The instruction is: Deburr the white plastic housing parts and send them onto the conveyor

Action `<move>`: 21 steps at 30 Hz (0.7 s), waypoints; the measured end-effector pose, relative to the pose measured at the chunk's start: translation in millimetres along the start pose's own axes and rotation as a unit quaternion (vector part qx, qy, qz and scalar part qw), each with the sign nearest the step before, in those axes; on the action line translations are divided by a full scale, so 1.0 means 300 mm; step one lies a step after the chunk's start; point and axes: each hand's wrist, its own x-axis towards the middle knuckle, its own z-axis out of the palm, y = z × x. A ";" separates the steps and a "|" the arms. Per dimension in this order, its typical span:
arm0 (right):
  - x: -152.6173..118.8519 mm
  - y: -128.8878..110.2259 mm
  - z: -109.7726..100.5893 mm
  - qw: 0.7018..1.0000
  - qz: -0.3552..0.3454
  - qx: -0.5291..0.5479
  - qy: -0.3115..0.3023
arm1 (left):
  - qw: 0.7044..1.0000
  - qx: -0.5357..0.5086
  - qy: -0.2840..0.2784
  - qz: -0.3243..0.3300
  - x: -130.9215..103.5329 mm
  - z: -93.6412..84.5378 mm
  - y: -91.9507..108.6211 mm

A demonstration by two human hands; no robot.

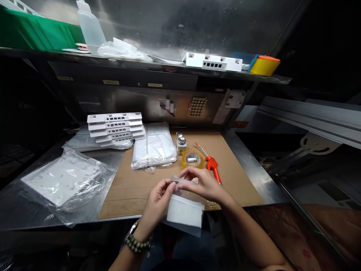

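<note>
- While the left end of the top edge of a small clear bag (182, 226) is pinched by the left hand (158, 201), the same edge is held farther right by the right hand (205, 184).
- The left thumb and fingers are closed on the bag.
- The right thumb and fingers are bent and closed on the bag's top edge too.
- A white piece (184, 213) is seen in the bag, which is held tilted at the near edge of the brown cardboard (234, 177).
- Beads (138, 245) and a watch (131, 229) are worn on the left wrist.
- Past the hands, a roll of yellow tape (199, 162) is laid flat, with a red tool (212, 165) just to its right.
- A small bottle with a metal top (182, 146) is set behind the tape.
- Flat packs in clear wrap (155, 145) are piled to the left of that bottle.
- Farther left, white parts with square holes (115, 130) are stacked.
- Nearer on the left, a flat white thing in a big clear bag (64, 180) is laid on the metal table (109, 160).
- On the shelf (158, 64), a green bin (39, 32), a squeeze bottle (90, 30), one long white part (213, 63) and a yellow and orange thing (264, 66) are kept.
</note>
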 end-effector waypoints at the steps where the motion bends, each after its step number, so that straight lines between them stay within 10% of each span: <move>1: -0.008 0.005 0.011 0.995 -0.057 -0.062 0.057 | 1.000 0.013 0.018 0.012 0.003 0.010 -0.006; 7: -0.027 0.019 0.059 0.883 -0.257 -0.356 0.166 | 0.986 0.138 0.053 0.076 -0.010 0.045 -0.041; 13: -0.029 0.020 0.095 0.874 -0.252 -0.376 0.177 | 0.947 0.257 0.105 0.159 -0.030 0.060 -0.035; 18: -0.023 0.040 0.138 0.974 -0.100 -0.031 0.201 | 0.975 0.173 0.083 0.108 -0.041 0.053 -0.035; 21: -0.006 0.092 0.114 0.933 0.025 0.251 0.258 | 0.989 0.084 0.096 0.070 -0.038 0.023 -0.054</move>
